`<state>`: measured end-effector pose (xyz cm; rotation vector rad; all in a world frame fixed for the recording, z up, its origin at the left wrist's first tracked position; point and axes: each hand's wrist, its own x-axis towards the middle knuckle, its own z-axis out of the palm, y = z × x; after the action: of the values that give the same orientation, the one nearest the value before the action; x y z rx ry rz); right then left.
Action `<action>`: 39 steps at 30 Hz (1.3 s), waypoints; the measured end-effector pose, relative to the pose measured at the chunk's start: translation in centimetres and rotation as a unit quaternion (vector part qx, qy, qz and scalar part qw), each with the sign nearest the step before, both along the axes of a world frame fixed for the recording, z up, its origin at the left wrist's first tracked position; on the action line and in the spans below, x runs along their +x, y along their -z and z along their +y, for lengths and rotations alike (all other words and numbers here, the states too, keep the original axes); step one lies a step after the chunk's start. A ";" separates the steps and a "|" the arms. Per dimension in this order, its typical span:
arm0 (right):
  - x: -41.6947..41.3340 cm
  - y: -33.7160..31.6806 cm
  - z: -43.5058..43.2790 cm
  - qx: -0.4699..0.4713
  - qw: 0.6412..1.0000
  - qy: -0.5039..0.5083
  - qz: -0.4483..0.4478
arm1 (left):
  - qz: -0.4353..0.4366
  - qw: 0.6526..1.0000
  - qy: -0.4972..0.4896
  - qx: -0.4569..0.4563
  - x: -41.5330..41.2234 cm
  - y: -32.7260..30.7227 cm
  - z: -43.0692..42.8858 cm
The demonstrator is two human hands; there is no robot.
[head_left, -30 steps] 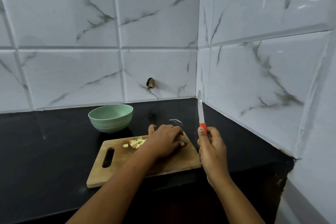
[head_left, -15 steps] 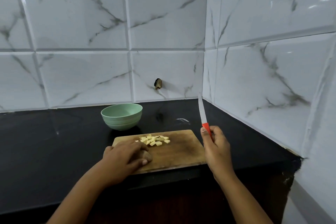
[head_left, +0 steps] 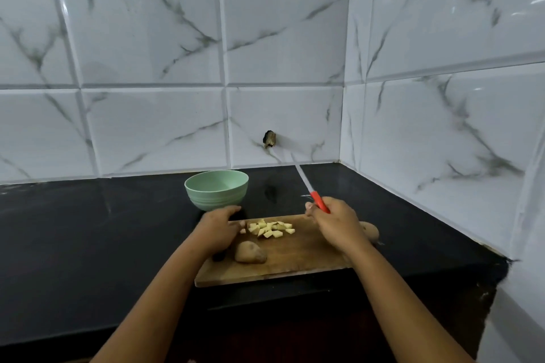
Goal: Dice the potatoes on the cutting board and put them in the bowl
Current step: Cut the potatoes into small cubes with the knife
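One whole potato [head_left: 250, 252] and diced pieces [head_left: 271, 228] lie on the cutting board [head_left: 295, 259]. Above it the right hand [head_left: 336, 222] grips the knife [head_left: 309, 186]; the left hand [head_left: 219, 227] rests loose-fingered on its left end.

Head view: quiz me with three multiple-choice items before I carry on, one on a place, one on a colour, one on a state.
1. Where do the diced potato pieces lie? A in the bowl; B on the cutting board; C on the counter.
2. What colour is the knife handle? A red; B black; C green.
3. What is the right hand doing? A gripping the knife handle; B lying flat and empty; C holding a potato.
Key: 1 B, the pale cubes sit heaped on the wood. 2 A, red shows above the fist. 3 A, it is curled round the handle, with the blade pointing up and away.
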<state>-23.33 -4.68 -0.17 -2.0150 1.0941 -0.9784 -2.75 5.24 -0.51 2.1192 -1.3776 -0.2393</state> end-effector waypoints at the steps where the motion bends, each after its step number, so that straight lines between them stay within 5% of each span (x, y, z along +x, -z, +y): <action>1: 0.9 -0.1 -0.2 0.026 0.999 -0.019 -0.015 | 0.021 0.999 0.021 0.026 -0.1 0.1 -0.6; 5: 3.0 -0.1 -1.0 0.083 0.994 -0.013 -0.064 | 0.055 0.988 0.067 0.127 -1.2 -0.1 -3.2; 17: -0.7 2.7 -0.4 -0.043 0.991 0.060 -0.114 | 0.093 0.977 0.067 0.180 -6.8 -1.2 -7.1; 25: -1.5 2.8 -0.4 -0.032 0.985 0.048 -0.160 | 0.077 0.996 -0.039 -0.011 -12.2 -0.1 -8.3; 35: -1.8 2.6 -0.3 -0.009 0.978 0.056 -0.200 | 0.135 0.986 -0.029 -0.096 -14.9 -0.3 -8.5; 39: -1.6 2.8 -0.4 0.010 0.976 0.047 -0.214 | 0.114 0.973 -0.108 -0.167 -13.1 -0.7 -7.1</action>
<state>-24.92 -5.06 -2.96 -1.6394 0.9585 -1.3674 -15.80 -1.82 0.15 1.8744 -0.9700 -0.1438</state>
